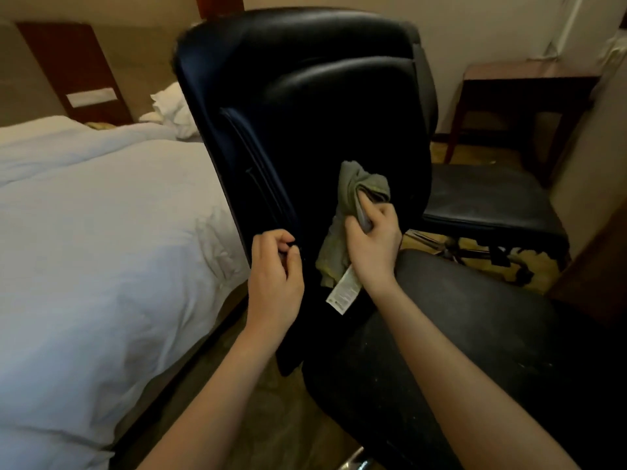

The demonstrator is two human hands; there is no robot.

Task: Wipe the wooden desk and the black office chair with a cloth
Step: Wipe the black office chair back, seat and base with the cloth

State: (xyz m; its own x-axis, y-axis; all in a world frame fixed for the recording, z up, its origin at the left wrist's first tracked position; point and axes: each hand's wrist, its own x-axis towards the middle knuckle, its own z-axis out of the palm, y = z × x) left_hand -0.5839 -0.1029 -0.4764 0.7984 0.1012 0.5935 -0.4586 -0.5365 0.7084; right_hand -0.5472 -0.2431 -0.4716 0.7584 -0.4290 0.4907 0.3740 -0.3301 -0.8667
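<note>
Two hands are on the job. What can go wrong from here?

Reply: Judged risk one: the chair turns or rolls away under wiping pressure if the left hand loses its hold. Judged risk two: the cloth is bunched, so only a small patch meets the surface and strips may be missed. Its loose tail and white label hang down and could drag or snag.

Query: State the fingers.

Reply: Left fingers are curled narrow, with the thumb closing on the left edge of the chair back. The right hand is clenched round the cloth. Its fingers are wrapped tight into the folds, pressing the wad against the lower middle of the chair back.

Query: Locate the work.

Reply: Nearest is the person's dark-clad leg, low right. The chair back stands directly ahead, just beside the white bed on the left. A wooden table stands well apart at far right; I cannot tell whether it is the desk.
</note>
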